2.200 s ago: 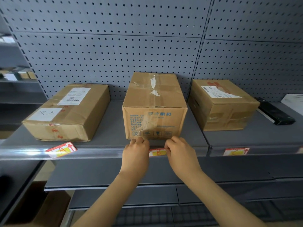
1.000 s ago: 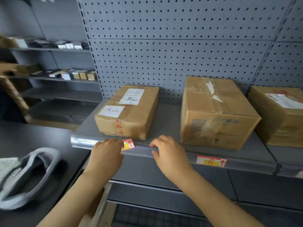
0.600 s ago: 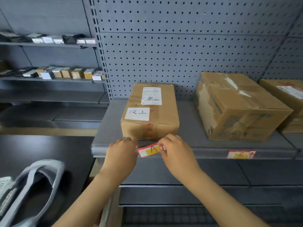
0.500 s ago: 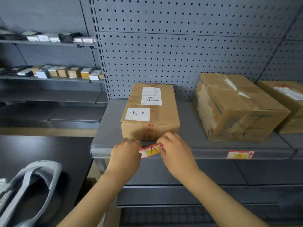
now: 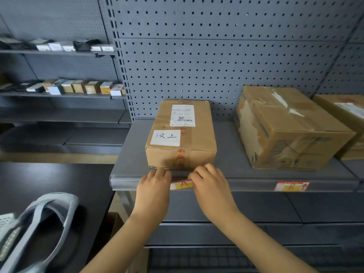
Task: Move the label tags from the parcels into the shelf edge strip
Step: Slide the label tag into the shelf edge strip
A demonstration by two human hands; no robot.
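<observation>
Both hands were at the front lip of the shelf. The left hand [image 5: 154, 186] had its fingers curled over the left end of a red-and-yellow label tag [image 5: 181, 184], and the right hand [image 5: 209, 184] had its fingers curled over the right end, so the tag was pinched between the two. The tag lay along the shelf edge strip [image 5: 246, 185], slightly tilted, its middle showing between the hands; whether it was fully seated in the strip could not be told. Directly behind the hands stood a flat brown parcel [image 5: 182, 136] on the shelf, bearing a printed shipping sticker and a white handwritten sticker on its top face. To its right, well apart, sat a taller parcel [image 5: 289, 129] with torn tape, and a third parcel [image 5: 348, 123] stood at the right border of the view. A second label tag [image 5: 291, 186] sat in the strip below the taller parcel. Grey pegboard [image 5: 216, 62] backed the shelf. On the dark desk [image 5: 49, 182] at lower left lay a grey headset-like device [image 5: 41, 229]. Small boxes [image 5: 78, 87] lined the shelves further left.
</observation>
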